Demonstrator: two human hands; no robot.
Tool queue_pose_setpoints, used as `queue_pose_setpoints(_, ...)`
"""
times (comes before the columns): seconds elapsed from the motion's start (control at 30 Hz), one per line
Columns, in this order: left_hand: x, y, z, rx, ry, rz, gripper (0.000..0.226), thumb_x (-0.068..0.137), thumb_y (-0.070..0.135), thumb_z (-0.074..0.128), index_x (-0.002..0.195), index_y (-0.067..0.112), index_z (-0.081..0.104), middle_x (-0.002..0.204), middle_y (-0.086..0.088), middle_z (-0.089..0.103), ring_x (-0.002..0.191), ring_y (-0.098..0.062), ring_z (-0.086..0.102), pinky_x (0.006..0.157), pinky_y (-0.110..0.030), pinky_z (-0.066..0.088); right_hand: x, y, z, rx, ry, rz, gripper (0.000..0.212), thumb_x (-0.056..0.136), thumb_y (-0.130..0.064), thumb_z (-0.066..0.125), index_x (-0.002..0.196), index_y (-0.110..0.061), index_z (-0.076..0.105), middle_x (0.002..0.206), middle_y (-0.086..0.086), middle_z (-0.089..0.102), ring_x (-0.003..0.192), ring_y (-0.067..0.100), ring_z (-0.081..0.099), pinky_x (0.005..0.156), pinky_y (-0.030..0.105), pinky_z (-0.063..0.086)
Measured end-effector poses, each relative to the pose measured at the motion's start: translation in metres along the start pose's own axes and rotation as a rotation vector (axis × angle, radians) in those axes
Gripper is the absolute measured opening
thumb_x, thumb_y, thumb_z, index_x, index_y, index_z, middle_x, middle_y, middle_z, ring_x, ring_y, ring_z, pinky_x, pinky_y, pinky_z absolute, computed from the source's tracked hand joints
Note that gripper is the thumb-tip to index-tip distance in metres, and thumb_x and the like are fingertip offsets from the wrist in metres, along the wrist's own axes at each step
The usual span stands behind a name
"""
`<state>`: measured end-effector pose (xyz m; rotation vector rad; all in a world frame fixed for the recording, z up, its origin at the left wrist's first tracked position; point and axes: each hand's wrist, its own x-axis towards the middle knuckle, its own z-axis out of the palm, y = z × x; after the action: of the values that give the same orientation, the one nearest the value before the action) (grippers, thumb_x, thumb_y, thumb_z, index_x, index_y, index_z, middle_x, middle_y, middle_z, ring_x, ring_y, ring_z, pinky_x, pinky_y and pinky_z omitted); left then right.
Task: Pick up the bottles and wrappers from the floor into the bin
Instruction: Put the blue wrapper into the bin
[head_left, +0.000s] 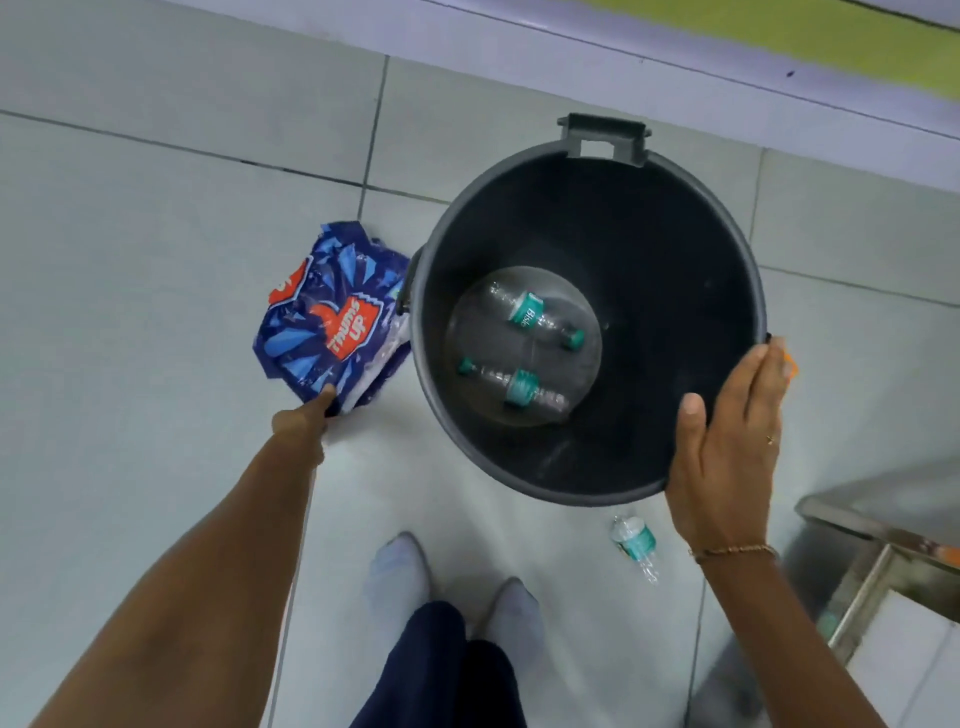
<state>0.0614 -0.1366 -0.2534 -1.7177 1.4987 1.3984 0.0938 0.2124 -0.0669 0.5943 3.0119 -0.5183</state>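
Note:
A black round bin (675, 218) stands on the tiled floor and holds two clear bottles with green labels, one (535, 314) above the other (514, 387). My right hand (727, 447) grips the bin's near-right rim, thumb inside. My left hand (304, 418) pinches the lower corner of a blue and red Thums Up wrapper (332, 317) lying just left of the bin. A third small clear bottle (636, 545) lies on the floor below the bin, by my right wrist.
My two socked feet (452, 587) stand on the floor below the bin. A steel table frame (872, 551) fills the lower right corner. A purple skirting and green wall (727, 47) run along the top. An orange scrap (789, 364) peeks out behind my right fingers.

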Motion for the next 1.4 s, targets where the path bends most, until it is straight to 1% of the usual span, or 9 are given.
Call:
queue_pose_setpoints(0.17, -0.070, -0.007, -0.003, -0.253, -0.128, 0.125, 0.041, 0.094, 0.005, 0.056, 0.133, -0.001, 0.045, 0.133, -0.021, 0.055, 0.103, -0.032, 0.057, 0.095, -0.043, 0.048, 0.001, -0.004, -0.008, -0.117, -0.039, 0.030, 0.061, 0.097, -0.031, 0.030, 0.148, -0.003, 0.012, 0.159, 0.015, 0.010, 0.147, 0.030, 0.011, 0.120, 0.045, 0.014)
queue_pose_setpoints(0.27, -0.116, -0.014, -0.023, -0.300, -0.126, 0.227, 0.042, 0.092, -0.003, 0.054, 0.133, 0.003, 0.047, 0.126, -0.017, 0.058, 0.108, -0.033, 0.058, 0.098, -0.051, 0.049, 0.002, -0.007, -0.010, -0.191, -0.086, 0.056, 0.062, 0.097, -0.033, 0.034, 0.148, -0.003, 0.014, 0.159, 0.015, 0.013, 0.146, 0.031, 0.016, 0.117, 0.047, 0.019)
queue_pose_setpoints(0.6, -0.235, -0.033, -0.121, -0.403, 0.005, 0.447, 0.028, 0.094, 0.013, 0.056, 0.121, 0.022, 0.055, 0.121, -0.001, 0.064, 0.104, -0.018, 0.066, 0.082, -0.029, 0.059, 0.004, -0.013, -0.031, -0.244, -0.281, 0.090, 0.071, 0.095, -0.049, 0.027, 0.150, -0.010, 0.003, 0.161, 0.010, 0.002, 0.148, 0.032, 0.009, 0.117, 0.049, 0.020)
queue_pose_setpoints(0.8, -0.285, -0.042, -0.117, -0.201, -0.143, 0.634, 0.014, 0.092, 0.012, 0.060, 0.098, 0.023, 0.066, 0.094, 0.009, 0.075, 0.077, -0.003, 0.071, 0.068, -0.021, 0.060, 0.003, -0.014, -0.034, -0.207, -0.295, 0.080, 0.070, 0.097, -0.046, 0.026, 0.150, -0.008, 0.000, 0.161, 0.011, -0.001, 0.148, 0.031, 0.004, 0.118, 0.050, 0.017)
queue_pose_setpoints(0.93, -0.309, -0.022, -0.071, 0.061, -0.160, 0.814, 0.008, 0.085, 0.022, 0.071, 0.086, 0.016, 0.066, 0.079, 0.004, 0.073, 0.073, -0.013, 0.064, 0.073, -0.029, 0.055, 0.001, -0.007, -0.037, -0.194, -0.279, 0.038, 0.062, 0.099, -0.038, 0.022, 0.150, -0.009, 0.002, 0.161, 0.010, 0.002, 0.148, 0.028, 0.005, 0.119, 0.048, 0.019)
queue_pose_setpoints(1.03, -0.319, 0.002, -0.028, 0.326, -0.076, 1.014, 0.016, 0.084, 0.027, 0.070, 0.091, 0.013, 0.069, 0.072, 0.009, 0.067, 0.060, -0.003, 0.057, 0.057, -0.003, 0.041, 0.001, -0.002, -0.037, -0.152, -0.264, 0.019, 0.057, 0.100, -0.032, 0.020, 0.150, -0.010, 0.004, 0.161, 0.009, 0.005, 0.148, 0.026, 0.006, 0.120, 0.046, 0.018)
queue_pose_setpoints(1.1, -0.320, 0.019, 0.001, 0.486, -0.069, 1.070, 0.028, 0.087, 0.030, 0.067, 0.106, 0.010, 0.069, 0.088, 0.000, 0.073, 0.069, -0.006, 0.061, 0.061, -0.004, 0.040, 0.000, -0.001, -0.036, -0.140, -0.250, 0.014, 0.056, 0.100, -0.030, 0.020, 0.150, -0.010, 0.005, 0.160, 0.009, 0.006, 0.148, 0.026, 0.007, 0.120, 0.045, 0.018)
queue_pose_setpoints(1.23, -0.306, 0.040, 0.048, 0.845, -0.166, 1.022, 0.050, 0.089, 0.041, 0.060, 0.127, 0.010, 0.054, 0.118, -0.013, 0.067, 0.103, -0.028, 0.064, 0.085, -0.034, 0.051, -0.001, -0.003, -0.033, -0.137, -0.225, 0.025, 0.056, 0.100, -0.030, 0.021, 0.150, -0.008, 0.005, 0.160, 0.010, 0.007, 0.148, 0.027, 0.008, 0.120, 0.045, 0.020)
queue_pose_setpoints(1.4, -0.279, 0.054, 0.056, 0.997, 0.030, 1.254, 0.067, 0.095, 0.038, 0.051, 0.150, 0.010, 0.022, 0.157, -0.013, 0.028, 0.146, -0.029, 0.025, 0.118, -0.041, 0.024, 0.000, -0.005, -0.032, -0.048, -0.162, 0.028, 0.058, 0.099, -0.036, 0.022, 0.150, -0.010, 0.009, 0.160, 0.010, 0.012, 0.147, 0.028, 0.012, 0.121, 0.044, 0.019)
